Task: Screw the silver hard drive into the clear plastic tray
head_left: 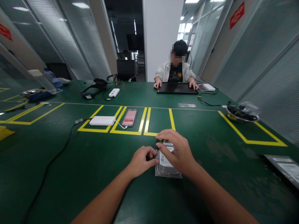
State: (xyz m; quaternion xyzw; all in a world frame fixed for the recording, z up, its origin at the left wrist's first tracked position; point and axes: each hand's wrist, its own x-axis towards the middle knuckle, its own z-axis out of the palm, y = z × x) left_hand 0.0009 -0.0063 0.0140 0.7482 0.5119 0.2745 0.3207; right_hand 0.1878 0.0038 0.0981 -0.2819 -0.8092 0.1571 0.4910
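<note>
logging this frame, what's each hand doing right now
Left hand: curled at hard drive's edge; grip cannot be told.
Right hand: closed around a dark, yellow-marked piece.

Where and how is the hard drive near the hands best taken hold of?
The hard drive is probably best gripped by both long side edges at its near end, from above: it lies flat, label up, and the right hand covers part of its far end.
</note>
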